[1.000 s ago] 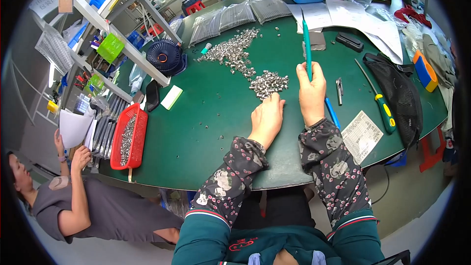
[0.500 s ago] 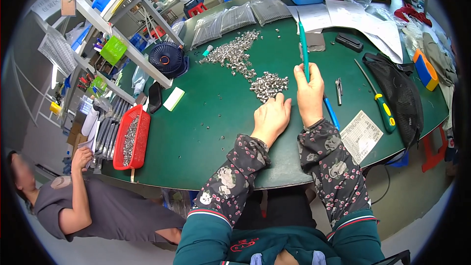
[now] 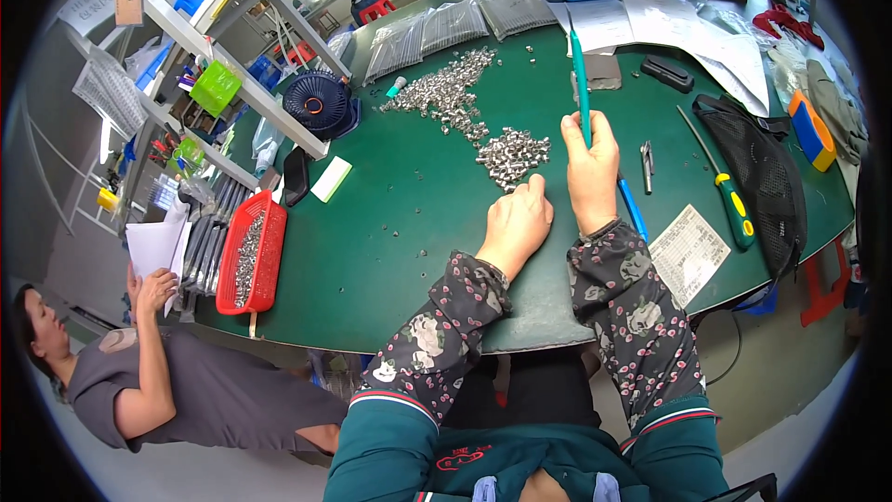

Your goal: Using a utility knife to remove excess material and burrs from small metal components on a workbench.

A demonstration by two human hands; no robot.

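Observation:
My right hand (image 3: 593,172) is closed around a slim teal tool (image 3: 581,79) with a thin dark tip, held upright and pointing away from me. Close by on its left, my left hand (image 3: 516,226) is curled with its fingertips together, just at the near side of a small heap of short shiny metal pieces (image 3: 512,156). Whatever those fingers may pinch is hidden. Beyond the small heap spreads a larger scatter of similar metal pieces (image 3: 444,93).
On the green table (image 3: 372,288) are a red basket of metal parts (image 3: 269,265), a fan (image 3: 318,104), a phone (image 3: 295,177), a yellow-green-handled screwdriver (image 3: 736,214), a black mesh bag (image 3: 757,177) and bagged rods (image 3: 452,35). A co-worker (image 3: 195,381) holds papers at the left.
My left hand sits slightly farther from the small heap, its fingers more curled. The right hand keeps the teal tool almost in place. The co-worker's papers have opened out into fuller view.

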